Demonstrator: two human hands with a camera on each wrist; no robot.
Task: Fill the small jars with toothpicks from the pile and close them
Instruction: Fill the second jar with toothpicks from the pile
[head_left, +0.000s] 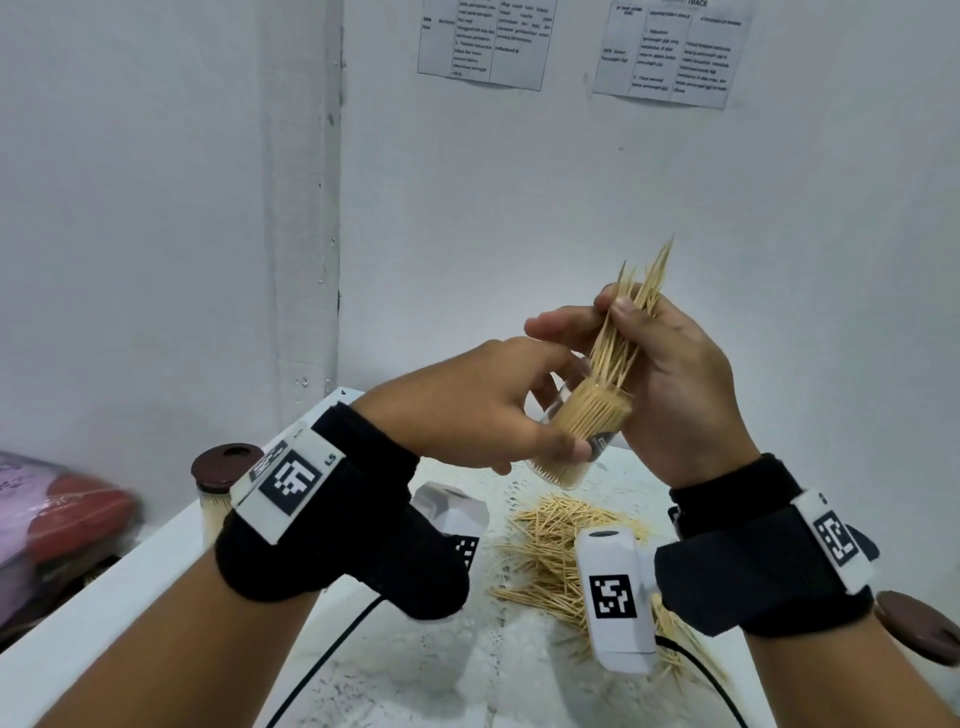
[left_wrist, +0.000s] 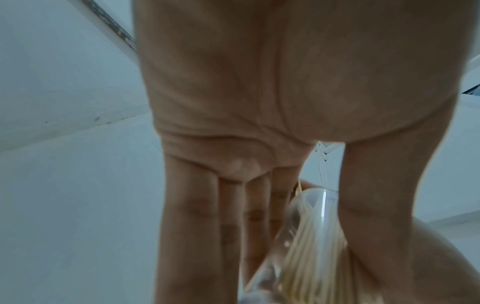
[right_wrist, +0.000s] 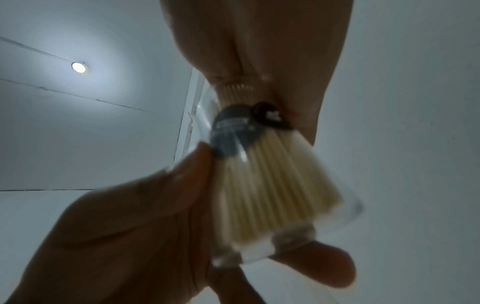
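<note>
While both hands work above a white table (head_left: 130, 597) set in a white-walled corner, the left hand (head_left: 467, 410) grips a clear jar (head_left: 587, 436) packed with toothpicks. The right hand (head_left: 670, 374) pinches a bundle (head_left: 628, 327) at its mouth. A pile (head_left: 545, 545) lies below; a capped jar (head_left: 218, 483) stands left. Two wall sheets (head_left: 675, 52) bear unreadable print; the left wristband (head_left: 291, 478) reads "L5".

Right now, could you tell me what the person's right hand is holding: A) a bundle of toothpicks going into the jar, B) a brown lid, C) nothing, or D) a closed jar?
A: the right hand grips a bundle of toothpicks whose lower ends sit in the mouth of the clear jar held by the left hand.
</note>
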